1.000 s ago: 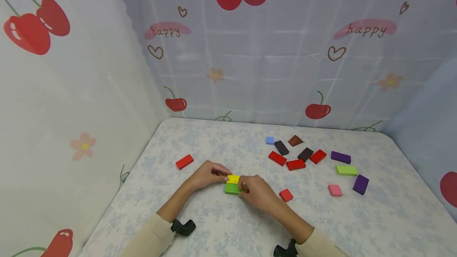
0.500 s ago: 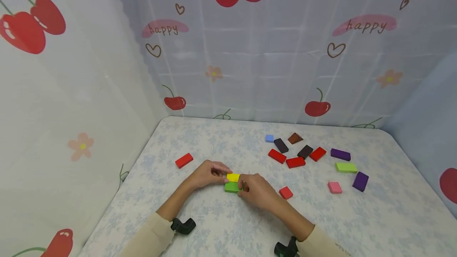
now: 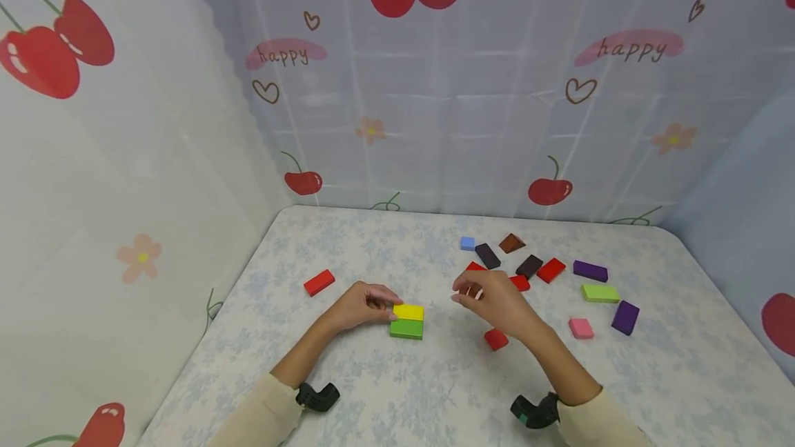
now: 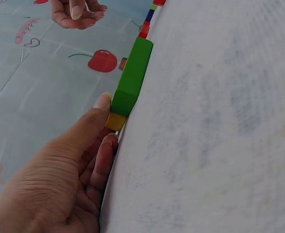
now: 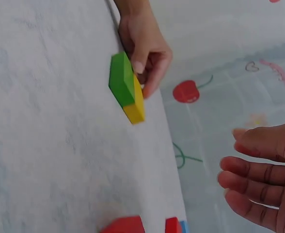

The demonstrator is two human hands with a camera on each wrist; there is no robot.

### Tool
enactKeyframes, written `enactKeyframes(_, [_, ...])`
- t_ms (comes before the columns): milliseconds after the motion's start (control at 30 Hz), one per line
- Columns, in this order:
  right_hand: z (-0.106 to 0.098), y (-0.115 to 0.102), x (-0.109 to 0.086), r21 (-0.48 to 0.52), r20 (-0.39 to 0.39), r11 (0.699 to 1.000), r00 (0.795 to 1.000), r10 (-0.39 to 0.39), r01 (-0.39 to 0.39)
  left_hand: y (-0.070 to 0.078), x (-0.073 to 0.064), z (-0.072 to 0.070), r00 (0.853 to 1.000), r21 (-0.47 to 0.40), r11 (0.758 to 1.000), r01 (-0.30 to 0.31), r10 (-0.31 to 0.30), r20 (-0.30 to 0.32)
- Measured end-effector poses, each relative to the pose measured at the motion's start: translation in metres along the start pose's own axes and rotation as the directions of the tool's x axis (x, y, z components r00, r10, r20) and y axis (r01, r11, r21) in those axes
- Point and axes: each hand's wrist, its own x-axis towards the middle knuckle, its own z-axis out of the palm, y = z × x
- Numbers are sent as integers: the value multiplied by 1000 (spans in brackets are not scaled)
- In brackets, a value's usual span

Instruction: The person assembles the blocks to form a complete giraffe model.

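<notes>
A yellow block (image 3: 408, 312) and a green block (image 3: 406, 330) lie side by side on the table, long sides touching. My left hand (image 3: 363, 305) pinches the left end of the yellow block between thumb and fingers; in the left wrist view the green block (image 4: 134, 75) hides most of the yellow one (image 4: 116, 122). My right hand (image 3: 499, 301) is raised to the right of the pair, holding nothing. Its fingers (image 5: 251, 170) are loosely bent and spread from the thumb in the right wrist view. Below it lies a small red block (image 3: 496, 339).
Red blocks (image 3: 551, 270), dark blocks (image 3: 487, 256), a blue cube (image 3: 468, 243) and a brown wedge (image 3: 512, 243) lie at the back right. Further right are purple blocks (image 3: 625, 317), a lime block (image 3: 600, 293) and a pink block (image 3: 581, 328). One red block (image 3: 319, 283) lies left.
My right hand has let go of the yellow and green blocks and moved right and away, uncovering their right ends. The left hand stays at the yellow block.
</notes>
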Motion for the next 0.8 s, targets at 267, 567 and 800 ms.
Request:
enactKeyframes(267, [-36, 49, -8, -27, -110, 992, 987, 120, -124, -1, -1, 0, 1000, 5, 1000, 25, -25, -14])
enactKeyframes(567, [-51, 89, -10, -51, -87, 961, 960, 268, -273, -6, 0, -1, 1000, 10, 1000, -18, 18, 9])
enactKeyframes(800, [-49, 109, -12, -66, -28, 958, 960, 277, -278, -7, 0, -2, 1000, 15, 1000, -13, 12, 14])
